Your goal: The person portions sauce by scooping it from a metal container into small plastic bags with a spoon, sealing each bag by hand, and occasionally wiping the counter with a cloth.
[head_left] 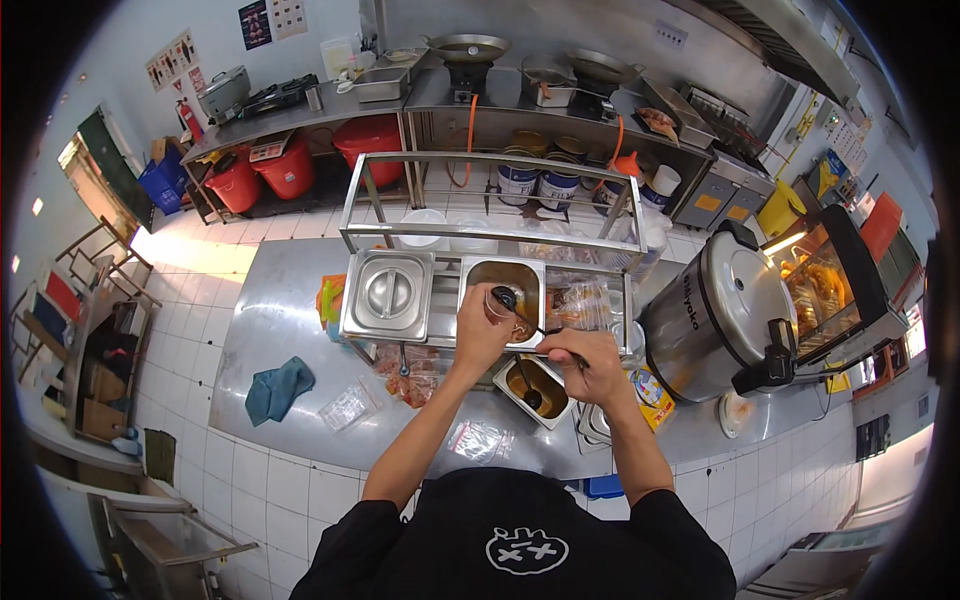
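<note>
My right hand [588, 362] is closed around the handle of a black ladle [505, 298], whose bowl hangs over a steel pan [541, 290] with brown liquid at its bottom. Over the left part of that pan, my left hand [482, 328] grips a small clear plastic cup or bag [492, 303]; which of the two I cannot tell. The ladle's bowl is right at this clear piece. A second pan [560, 415], slightly tilted, stands below my hands with another dark ladle [532, 398] in it. Left of my left hand is a lidded steel pan [390, 294].
A metal rack [490, 233] spans the counter's far side. To the right stand a large silver cooker [705, 325] and a lit glass food warmer [820, 280]. A teal cloth [279, 390] and clear plastic packets [348, 402] lie left. Woks [468, 47] line the back counter.
</note>
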Action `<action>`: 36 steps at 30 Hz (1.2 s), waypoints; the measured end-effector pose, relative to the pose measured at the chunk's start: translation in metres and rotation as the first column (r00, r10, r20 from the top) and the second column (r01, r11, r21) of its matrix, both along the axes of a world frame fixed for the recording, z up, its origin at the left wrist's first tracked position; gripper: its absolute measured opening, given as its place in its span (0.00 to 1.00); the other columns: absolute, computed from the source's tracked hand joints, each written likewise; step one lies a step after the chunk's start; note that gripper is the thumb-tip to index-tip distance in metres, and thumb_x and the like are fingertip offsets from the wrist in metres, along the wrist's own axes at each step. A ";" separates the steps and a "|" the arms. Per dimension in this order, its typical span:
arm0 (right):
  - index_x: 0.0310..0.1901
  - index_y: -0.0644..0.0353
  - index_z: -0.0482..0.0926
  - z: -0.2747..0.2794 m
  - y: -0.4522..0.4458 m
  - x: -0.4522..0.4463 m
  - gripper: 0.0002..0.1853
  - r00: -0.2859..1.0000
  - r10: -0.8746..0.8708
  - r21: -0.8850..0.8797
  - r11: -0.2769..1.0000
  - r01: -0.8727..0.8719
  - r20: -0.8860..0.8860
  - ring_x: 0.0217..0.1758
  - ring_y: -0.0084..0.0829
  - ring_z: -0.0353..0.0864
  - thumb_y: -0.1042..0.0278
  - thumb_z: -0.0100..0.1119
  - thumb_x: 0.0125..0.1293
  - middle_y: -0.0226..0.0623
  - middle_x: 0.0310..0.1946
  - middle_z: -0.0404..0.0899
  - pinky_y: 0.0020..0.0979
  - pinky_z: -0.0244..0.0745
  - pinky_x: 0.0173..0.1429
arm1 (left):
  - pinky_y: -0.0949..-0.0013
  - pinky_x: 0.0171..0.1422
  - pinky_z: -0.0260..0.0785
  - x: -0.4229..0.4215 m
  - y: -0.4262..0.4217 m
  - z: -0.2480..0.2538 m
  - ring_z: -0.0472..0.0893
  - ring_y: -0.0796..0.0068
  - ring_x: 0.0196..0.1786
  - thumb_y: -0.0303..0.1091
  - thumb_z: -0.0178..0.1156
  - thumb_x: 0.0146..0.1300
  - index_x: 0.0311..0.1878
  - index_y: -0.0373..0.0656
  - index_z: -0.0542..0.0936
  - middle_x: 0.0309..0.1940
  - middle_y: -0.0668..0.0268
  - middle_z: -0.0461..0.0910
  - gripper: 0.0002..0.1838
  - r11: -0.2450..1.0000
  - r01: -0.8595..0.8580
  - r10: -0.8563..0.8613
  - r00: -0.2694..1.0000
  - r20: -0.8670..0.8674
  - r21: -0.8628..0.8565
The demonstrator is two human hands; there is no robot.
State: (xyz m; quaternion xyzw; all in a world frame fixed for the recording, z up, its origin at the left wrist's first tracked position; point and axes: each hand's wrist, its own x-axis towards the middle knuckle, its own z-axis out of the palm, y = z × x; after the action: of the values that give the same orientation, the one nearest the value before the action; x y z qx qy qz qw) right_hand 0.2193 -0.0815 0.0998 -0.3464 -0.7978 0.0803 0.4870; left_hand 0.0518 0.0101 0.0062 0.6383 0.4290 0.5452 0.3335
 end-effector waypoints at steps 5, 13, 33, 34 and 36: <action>0.38 0.62 0.84 -0.012 0.000 0.004 0.09 0.989 -0.055 -0.089 0.995 0.043 -0.137 0.23 0.32 0.83 0.67 0.60 0.74 0.36 0.25 0.83 0.29 0.75 0.29 | 0.68 0.42 0.75 0.001 0.003 -0.002 0.81 0.67 0.39 0.22 0.68 0.54 0.49 0.38 0.79 0.40 0.60 0.77 0.17 1.000 0.023 -0.023 1.000 0.006 -0.012; 0.40 0.59 0.76 -0.042 0.017 0.004 0.19 0.706 -0.196 -0.332 0.941 -0.058 -0.680 0.16 0.15 0.67 0.55 0.44 0.85 0.30 0.21 0.76 0.19 0.59 0.19 | 0.70 0.42 0.76 -0.002 0.008 -0.010 0.82 0.71 0.42 0.23 0.69 0.56 0.49 0.37 0.79 0.43 0.61 0.80 0.16 0.999 0.014 -0.013 1.000 0.024 -0.034; 0.67 0.63 0.71 -0.017 -0.009 0.005 0.21 0.939 -0.315 -0.659 0.737 0.150 -0.138 0.25 0.13 0.74 0.66 0.58 0.76 0.29 0.28 0.81 0.20 0.68 0.32 | 0.68 0.36 0.67 -0.078 -0.058 0.056 0.74 0.71 0.38 0.54 0.70 0.63 0.81 0.52 0.51 0.52 0.56 0.71 0.51 0.198 0.967 -0.486 -0.045 0.873 0.161; 0.65 0.62 0.74 -0.013 -0.017 0.002 0.20 0.944 -0.189 -0.679 0.732 -0.048 -0.270 0.27 0.12 0.74 0.67 0.60 0.75 0.26 0.27 0.79 0.20 0.68 0.34 | 0.68 0.37 0.68 -0.072 -0.062 0.052 0.75 0.70 0.39 0.54 0.70 0.63 0.80 0.53 0.51 0.52 0.56 0.71 0.50 0.145 0.976 -0.455 -0.082 0.887 0.165; 0.62 0.61 0.78 -0.014 -0.029 -0.010 0.18 0.892 -0.037 -0.647 0.701 -0.298 -0.451 0.28 0.10 0.71 0.70 0.62 0.73 0.20 0.25 0.73 0.19 0.66 0.34 | 0.67 0.35 0.69 -0.062 -0.066 0.041 0.76 0.68 0.38 0.56 0.71 0.62 0.80 0.55 0.51 0.55 0.56 0.72 0.51 0.045 0.990 -0.449 -0.103 0.888 0.137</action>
State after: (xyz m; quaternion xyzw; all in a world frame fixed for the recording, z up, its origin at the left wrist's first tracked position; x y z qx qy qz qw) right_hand 0.2092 -0.1103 0.0860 -0.4190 -0.6018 0.4867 0.4749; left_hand -0.0105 -0.0555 0.0473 0.3011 -0.1036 0.2472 0.9152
